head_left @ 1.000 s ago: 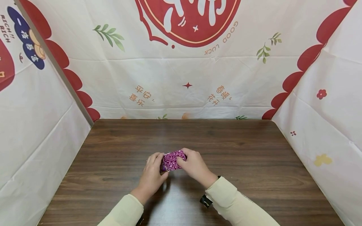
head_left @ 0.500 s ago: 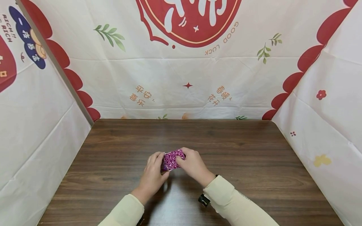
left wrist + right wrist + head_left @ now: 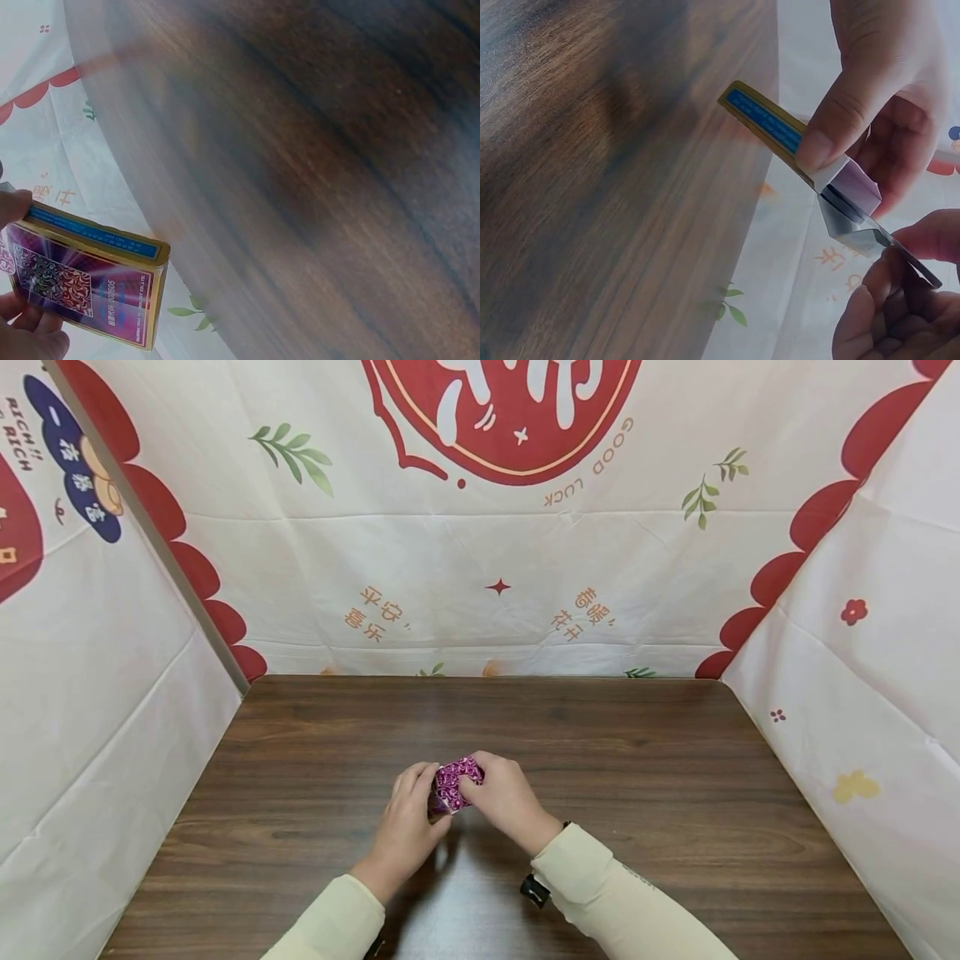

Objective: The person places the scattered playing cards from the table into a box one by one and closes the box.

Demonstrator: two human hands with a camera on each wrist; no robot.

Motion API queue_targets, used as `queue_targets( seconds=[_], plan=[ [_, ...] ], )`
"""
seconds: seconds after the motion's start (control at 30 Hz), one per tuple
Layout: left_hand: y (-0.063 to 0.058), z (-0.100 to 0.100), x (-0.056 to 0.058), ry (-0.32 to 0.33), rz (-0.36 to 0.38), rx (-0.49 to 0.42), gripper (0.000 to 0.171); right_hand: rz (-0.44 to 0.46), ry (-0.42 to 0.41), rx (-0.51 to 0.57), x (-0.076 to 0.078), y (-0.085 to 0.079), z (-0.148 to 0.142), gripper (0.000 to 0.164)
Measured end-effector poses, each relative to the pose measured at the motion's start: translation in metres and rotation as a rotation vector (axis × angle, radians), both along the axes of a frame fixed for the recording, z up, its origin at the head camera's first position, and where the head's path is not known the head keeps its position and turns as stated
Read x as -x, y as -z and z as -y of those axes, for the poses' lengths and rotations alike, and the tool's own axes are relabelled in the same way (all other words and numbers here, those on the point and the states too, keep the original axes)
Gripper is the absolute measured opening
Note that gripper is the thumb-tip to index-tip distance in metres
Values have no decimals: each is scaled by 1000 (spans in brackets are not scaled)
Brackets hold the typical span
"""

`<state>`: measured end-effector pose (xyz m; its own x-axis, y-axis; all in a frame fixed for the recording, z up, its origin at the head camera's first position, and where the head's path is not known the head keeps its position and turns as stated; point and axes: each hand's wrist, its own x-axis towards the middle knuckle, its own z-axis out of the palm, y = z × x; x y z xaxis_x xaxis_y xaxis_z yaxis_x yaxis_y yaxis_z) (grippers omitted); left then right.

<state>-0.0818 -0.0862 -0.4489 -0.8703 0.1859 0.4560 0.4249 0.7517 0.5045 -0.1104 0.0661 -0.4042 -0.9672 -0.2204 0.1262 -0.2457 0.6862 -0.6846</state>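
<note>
In the head view my left hand (image 3: 405, 818) grips a playing card box over the middle of the table. The left wrist view shows the box (image 3: 124, 292) as purple and gold, with a blue strip along its side. My right hand (image 3: 510, 793) pinches the outer end of a deck of playing cards (image 3: 455, 777) with a magenta pattern, its thumb across the top. The deck stands partly inside the box. From the right wrist view, the white end flap (image 3: 836, 172) of the box lies folded out, next to the left thumb (image 3: 817, 146).
The dark wooden table (image 3: 637, 760) spreads around both hands. White printed cloth (image 3: 480, 560) hangs behind it and along both sides. A black strap (image 3: 536, 890) sits at the right wrist.
My right hand has moved left toward the left hand, and less of the deck shows outside the box. The left hand stays nearly in place.
</note>
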Motion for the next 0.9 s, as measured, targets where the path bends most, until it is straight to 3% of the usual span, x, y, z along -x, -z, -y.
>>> queue_targets(
  seconds=[0.5,0.9],
  plan=[
    [0,-1,1,-3,24,-25,69,-2,2,28,-1,2,4,15],
    [2,-1,1,-5,19,-40,69,-27,34,68,-3,-1,5,6]
  ],
)
